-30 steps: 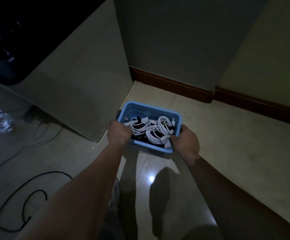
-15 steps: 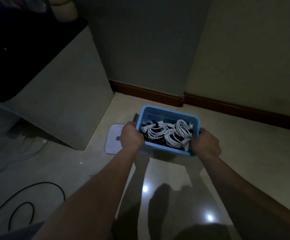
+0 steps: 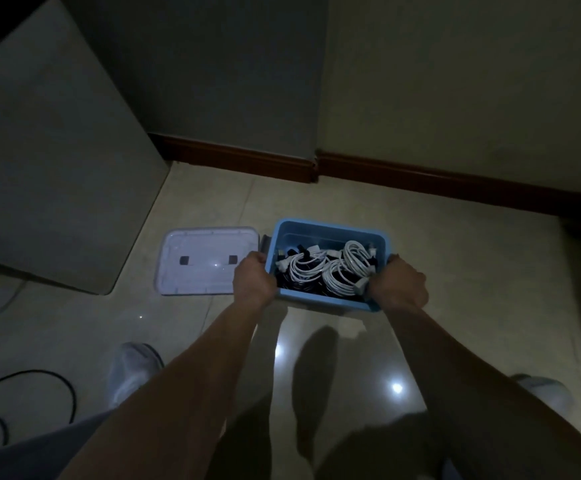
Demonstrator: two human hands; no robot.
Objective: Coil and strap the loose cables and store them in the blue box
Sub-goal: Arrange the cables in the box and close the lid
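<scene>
Box point(image 3: 330, 226) lower, L+R hands point(image 3: 252, 284) point(image 3: 399, 289) round sides

Glossy tiled floor point(image 3: 455, 271), seemingly plastic blue box point(image 3: 330, 227), translucent lid point(image 3: 195, 282)

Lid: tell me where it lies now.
In the head view, the lid lies flat on the floor, just left of the blue box, close by the left hand gripping the box's side.

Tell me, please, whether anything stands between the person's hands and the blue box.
Nothing visible does: the left hand and the right hand each grip a side of the blue box, with the coiled white cables inside.
</scene>
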